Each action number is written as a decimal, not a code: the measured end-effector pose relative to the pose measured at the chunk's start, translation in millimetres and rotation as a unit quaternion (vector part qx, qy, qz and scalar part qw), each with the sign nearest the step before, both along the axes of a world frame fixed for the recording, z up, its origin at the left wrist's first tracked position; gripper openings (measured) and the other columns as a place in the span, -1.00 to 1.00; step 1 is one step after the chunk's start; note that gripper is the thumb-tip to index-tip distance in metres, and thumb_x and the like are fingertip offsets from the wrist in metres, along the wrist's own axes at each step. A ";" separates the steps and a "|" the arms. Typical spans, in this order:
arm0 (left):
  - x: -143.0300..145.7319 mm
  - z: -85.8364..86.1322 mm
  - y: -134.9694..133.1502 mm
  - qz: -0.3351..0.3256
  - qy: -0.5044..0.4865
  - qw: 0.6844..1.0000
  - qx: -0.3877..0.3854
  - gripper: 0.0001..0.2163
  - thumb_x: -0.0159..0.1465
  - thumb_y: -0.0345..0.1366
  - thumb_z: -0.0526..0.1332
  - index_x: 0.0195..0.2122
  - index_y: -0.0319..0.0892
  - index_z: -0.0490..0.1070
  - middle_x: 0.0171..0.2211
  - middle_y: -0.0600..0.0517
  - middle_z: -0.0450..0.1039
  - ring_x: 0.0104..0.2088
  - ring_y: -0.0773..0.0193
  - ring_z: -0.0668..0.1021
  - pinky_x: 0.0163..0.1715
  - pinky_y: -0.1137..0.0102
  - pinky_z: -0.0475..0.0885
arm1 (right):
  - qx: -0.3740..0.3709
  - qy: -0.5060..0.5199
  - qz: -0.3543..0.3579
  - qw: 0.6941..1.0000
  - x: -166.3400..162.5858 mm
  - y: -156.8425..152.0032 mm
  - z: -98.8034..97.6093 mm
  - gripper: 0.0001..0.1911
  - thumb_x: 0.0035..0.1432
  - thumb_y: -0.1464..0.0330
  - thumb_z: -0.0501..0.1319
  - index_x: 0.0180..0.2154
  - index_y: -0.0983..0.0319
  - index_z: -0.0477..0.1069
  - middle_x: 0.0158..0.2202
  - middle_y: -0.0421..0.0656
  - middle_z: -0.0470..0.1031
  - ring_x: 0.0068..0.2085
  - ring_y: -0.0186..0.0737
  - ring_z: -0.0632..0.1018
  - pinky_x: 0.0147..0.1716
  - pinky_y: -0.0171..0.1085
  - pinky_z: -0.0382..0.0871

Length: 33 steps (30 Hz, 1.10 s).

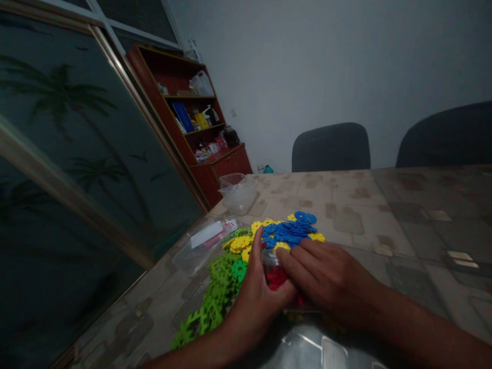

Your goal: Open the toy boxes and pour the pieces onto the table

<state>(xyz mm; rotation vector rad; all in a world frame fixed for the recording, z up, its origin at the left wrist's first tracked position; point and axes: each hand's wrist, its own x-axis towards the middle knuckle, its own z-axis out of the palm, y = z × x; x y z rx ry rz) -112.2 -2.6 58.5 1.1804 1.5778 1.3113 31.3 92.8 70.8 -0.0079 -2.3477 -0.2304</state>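
Both hands meet over a heap of plastic snowflake-shaped pieces on the table (384,215). My left hand (255,300) curls around a small cluster of red pieces (273,275), thumb pressed against it. My right hand (326,277) lies over the same red cluster from the right, fingers together and pointing left. Green pieces (215,297) spread to the left of my left hand. Yellow pieces (242,243) and blue pieces (292,230) lie just beyond the fingers. What my palms cover is hidden.
A clear plastic bag with a white and red label (207,238) lies left of the heap. A clear plastic tub (238,192) stands at the far left table corner. Two dark chairs (330,146) stand behind the table. A wooden shelf (192,118) stands against the wall beside a glass door (77,154).
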 end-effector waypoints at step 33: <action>10.8 0.5 26.8 -0.026 -0.094 0.994 0.053 -0.13 0.09 -0.32 0.33 0.29 -0.08 -0.26 0.11 -0.17 0.23 0.11 0.05 0.37 0.06 0.29 0.32 | -0.030 -0.185 -0.156 0.970 -30.8 7.0 36.0 -0.85 0.14 0.54 0.17 -0.22 0.35 0.43 -0.36 -0.05 0.45 -0.36 -0.08 0.49 -0.49 -0.20 0.36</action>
